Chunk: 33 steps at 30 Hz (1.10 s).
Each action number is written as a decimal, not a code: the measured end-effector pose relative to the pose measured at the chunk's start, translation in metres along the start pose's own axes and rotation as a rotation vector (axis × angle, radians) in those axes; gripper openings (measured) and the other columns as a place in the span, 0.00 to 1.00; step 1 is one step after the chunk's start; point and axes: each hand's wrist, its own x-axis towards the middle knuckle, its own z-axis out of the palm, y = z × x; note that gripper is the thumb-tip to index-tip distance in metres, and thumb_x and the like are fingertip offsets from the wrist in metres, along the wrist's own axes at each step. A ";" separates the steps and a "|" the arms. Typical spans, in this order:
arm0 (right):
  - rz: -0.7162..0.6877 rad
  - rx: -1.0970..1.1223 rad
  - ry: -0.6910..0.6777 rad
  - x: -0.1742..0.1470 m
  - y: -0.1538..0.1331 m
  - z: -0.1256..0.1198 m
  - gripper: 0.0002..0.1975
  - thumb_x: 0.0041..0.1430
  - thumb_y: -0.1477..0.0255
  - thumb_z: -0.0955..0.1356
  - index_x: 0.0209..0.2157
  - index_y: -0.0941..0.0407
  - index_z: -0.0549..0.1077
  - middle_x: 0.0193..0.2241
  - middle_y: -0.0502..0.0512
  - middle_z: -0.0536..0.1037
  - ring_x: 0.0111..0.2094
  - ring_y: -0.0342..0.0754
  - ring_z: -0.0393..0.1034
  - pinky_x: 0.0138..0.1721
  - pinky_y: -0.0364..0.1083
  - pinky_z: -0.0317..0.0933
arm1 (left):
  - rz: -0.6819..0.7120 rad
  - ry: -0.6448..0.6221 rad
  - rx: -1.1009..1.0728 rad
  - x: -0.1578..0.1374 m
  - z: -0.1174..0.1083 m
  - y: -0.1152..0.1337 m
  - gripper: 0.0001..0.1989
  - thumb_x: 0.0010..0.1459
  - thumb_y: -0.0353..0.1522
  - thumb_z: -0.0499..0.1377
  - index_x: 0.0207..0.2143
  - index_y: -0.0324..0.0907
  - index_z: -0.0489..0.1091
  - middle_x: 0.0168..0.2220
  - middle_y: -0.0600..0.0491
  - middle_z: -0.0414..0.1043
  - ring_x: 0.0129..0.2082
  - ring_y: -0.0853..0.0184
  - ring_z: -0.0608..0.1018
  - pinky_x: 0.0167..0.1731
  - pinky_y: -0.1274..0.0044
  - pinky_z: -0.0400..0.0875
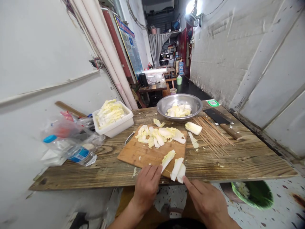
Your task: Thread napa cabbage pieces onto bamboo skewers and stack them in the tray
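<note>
My left hand (148,180) pinches a strip of napa cabbage (168,158) at the near edge of a wooden cutting board (133,154). My right hand (206,196) is closed beside two overlapping cabbage pieces (178,170), its index finger against their right side. These seem to sit on a thin skewer, mostly hidden by the leaves and my fingers. Behind them, a row of cut cabbage pieces (157,136) lies across the board. A cabbage chunk (193,128) and a loose leaf (193,140) lie to the right of it.
A steel bowl (162,109) holding cabbage stands at the back. To its right are bamboo skewers (212,135) and a cleaver (218,117). On the left, a white tub (119,125) of cabbage stands near a plastic bottle (77,153). A green-lined bin (260,194) sits below the table.
</note>
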 end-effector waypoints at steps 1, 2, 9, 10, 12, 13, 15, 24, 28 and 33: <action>-0.004 0.002 0.006 0.000 -0.001 0.000 0.19 0.56 0.82 0.61 0.49 0.59 0.68 0.25 0.50 0.72 0.23 0.43 0.64 0.26 0.44 0.54 | -0.001 0.009 -0.007 0.000 0.000 0.000 0.13 0.59 0.26 0.48 0.43 0.36 0.69 0.34 0.45 0.74 0.33 0.62 0.72 0.35 0.71 0.67; -0.008 0.004 0.014 0.001 -0.001 0.000 0.18 0.56 0.82 0.61 0.49 0.59 0.68 0.24 0.50 0.72 0.22 0.43 0.64 0.25 0.45 0.54 | 0.003 0.020 -0.016 0.000 0.000 -0.001 0.13 0.59 0.26 0.48 0.43 0.36 0.69 0.34 0.45 0.74 0.33 0.62 0.72 0.34 0.71 0.67; 0.017 -0.004 0.026 0.001 -0.002 -0.002 0.18 0.55 0.82 0.61 0.48 0.59 0.69 0.23 0.50 0.71 0.22 0.43 0.64 0.26 0.44 0.54 | 0.009 0.075 -0.038 0.001 0.002 -0.002 0.13 0.59 0.27 0.51 0.45 0.40 0.70 0.40 0.46 0.75 0.39 0.60 0.72 0.39 0.69 0.66; 0.014 -0.001 0.027 0.001 -0.002 -0.001 0.19 0.55 0.83 0.61 0.48 0.60 0.68 0.23 0.50 0.71 0.22 0.43 0.63 0.25 0.44 0.54 | 0.009 0.073 -0.036 0.001 0.002 -0.001 0.14 0.59 0.27 0.51 0.45 0.40 0.70 0.40 0.47 0.76 0.39 0.60 0.72 0.39 0.68 0.65; 0.012 0.004 0.026 0.001 -0.003 -0.001 0.19 0.55 0.83 0.60 0.48 0.60 0.68 0.23 0.50 0.71 0.22 0.43 0.63 0.25 0.44 0.53 | 0.012 0.068 -0.039 0.001 0.002 0.000 0.14 0.59 0.27 0.51 0.45 0.41 0.70 0.39 0.48 0.77 0.39 0.60 0.72 0.39 0.69 0.64; 0.013 0.005 0.024 0.001 -0.003 -0.001 0.19 0.54 0.84 0.60 0.48 0.60 0.68 0.23 0.50 0.71 0.21 0.43 0.63 0.24 0.44 0.53 | 0.012 0.068 -0.043 0.001 0.003 0.000 0.14 0.59 0.26 0.51 0.45 0.41 0.70 0.39 0.48 0.77 0.39 0.60 0.72 0.39 0.69 0.63; 0.025 0.009 0.023 0.002 -0.003 -0.001 0.19 0.54 0.84 0.60 0.47 0.60 0.68 0.23 0.50 0.71 0.21 0.43 0.62 0.25 0.44 0.53 | 0.007 0.076 -0.050 0.001 0.003 0.000 0.14 0.59 0.26 0.51 0.45 0.41 0.70 0.38 0.49 0.77 0.40 0.61 0.73 0.39 0.70 0.62; 0.002 0.044 -0.021 0.009 0.002 -0.005 0.18 0.53 0.84 0.61 0.46 0.59 0.69 0.23 0.50 0.71 0.22 0.44 0.63 0.25 0.45 0.52 | 0.045 0.054 -0.068 0.000 0.005 0.000 0.16 0.59 0.26 0.49 0.45 0.41 0.71 0.38 0.49 0.77 0.42 0.61 0.73 0.44 0.70 0.60; 0.023 0.030 0.024 0.012 0.000 -0.004 0.18 0.53 0.83 0.62 0.45 0.59 0.70 0.23 0.50 0.71 0.22 0.44 0.62 0.25 0.45 0.51 | 0.034 0.076 -0.090 0.000 0.007 0.001 0.15 0.59 0.26 0.49 0.46 0.40 0.71 0.39 0.49 0.77 0.43 0.61 0.73 0.45 0.70 0.58; 0.022 0.028 0.020 0.015 -0.001 -0.003 0.19 0.50 0.84 0.63 0.44 0.59 0.71 0.22 0.50 0.70 0.20 0.43 0.61 0.24 0.45 0.50 | 0.003 0.113 -0.119 0.000 0.011 0.002 0.16 0.59 0.30 0.49 0.47 0.40 0.70 0.40 0.49 0.77 0.46 0.59 0.72 0.48 0.69 0.56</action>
